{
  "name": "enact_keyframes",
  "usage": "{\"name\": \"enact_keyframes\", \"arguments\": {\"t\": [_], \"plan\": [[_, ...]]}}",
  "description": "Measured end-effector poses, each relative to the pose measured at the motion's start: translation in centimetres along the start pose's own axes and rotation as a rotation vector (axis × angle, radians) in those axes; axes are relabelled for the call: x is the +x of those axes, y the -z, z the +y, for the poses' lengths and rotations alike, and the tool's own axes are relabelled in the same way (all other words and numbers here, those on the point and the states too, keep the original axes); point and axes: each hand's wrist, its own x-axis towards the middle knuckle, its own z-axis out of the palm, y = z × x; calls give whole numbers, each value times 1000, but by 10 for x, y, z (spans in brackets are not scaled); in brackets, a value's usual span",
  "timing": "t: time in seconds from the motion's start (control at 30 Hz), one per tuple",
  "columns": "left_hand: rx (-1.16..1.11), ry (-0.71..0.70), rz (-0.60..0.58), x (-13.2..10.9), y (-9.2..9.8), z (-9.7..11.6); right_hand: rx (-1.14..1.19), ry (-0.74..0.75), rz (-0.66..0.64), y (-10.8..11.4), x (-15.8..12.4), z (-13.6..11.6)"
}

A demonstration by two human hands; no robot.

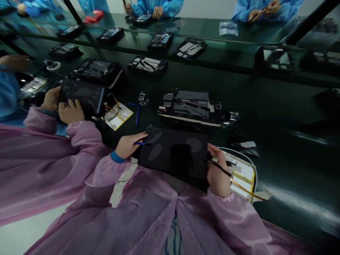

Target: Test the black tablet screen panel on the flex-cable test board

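Note:
A dark tablet panel [174,152] lies tilted at the near edge of the green table [278,106], held between both my hands. My left hand [129,144] is closed at the panel's left edge and pinches a thin blue tool [142,143]. My right hand [219,171] grips the panel's right edge, fingers wrapped round it, with a thin dark tool or cable across them. Under that hand lies a white and yellow part [243,177] with an orange flex strip.
An open tablet chassis [191,106] lies just beyond my panel. A co-worker's hands [69,111] at the left hold another dark panel [83,95]. Several more chassis sit on the table and belt. People in blue sleeves [156,9] work across it.

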Motion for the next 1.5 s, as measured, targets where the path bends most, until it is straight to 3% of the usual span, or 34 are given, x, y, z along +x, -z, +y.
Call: {"name": "enact_keyframes", "arguments": {"t": [0.13,0.2,0.27,0.4,0.5,0.63,0.73,0.83,0.93,1.07,1.17,1.33,1.5], "plan": [[38,21,43,6,10,14,-23,10,0,3,3,-13],[39,-8,64,15,14,33,-36,60,-14,6,2,-23],[8,-113,12,30,15,60,-73,111,-38,12,2,-32],[-21,-322,-282,73,1,130,-153,159,-26,34,3,-49],[5,-401,-532,107,-28,177,-105,139,6,51,2,-57],[40,-454,-736,140,-70,215,-11,42,-138,66,1,-63],[-19,-455,-835,150,-82,223,-86,86,-160,78,6,-64],[-191,-345,-883,155,-78,219,-505,212,-20,98,17,-65],[-334,-230,-862,158,-73,212,-892,325,-5,126,25,-66],[-376,-186,-800,157,-77,210,-1131,425,-70,151,27,-65],[-337,-171,-809,156,-81,215,-1177,534,-152,144,23,-57],[-63,-178,-857,157,-89,227,-1220,720,-390,105,15,-37],[219,-292,-876,159,-98,236,-1392,760,-414,100,11,-26]]}}
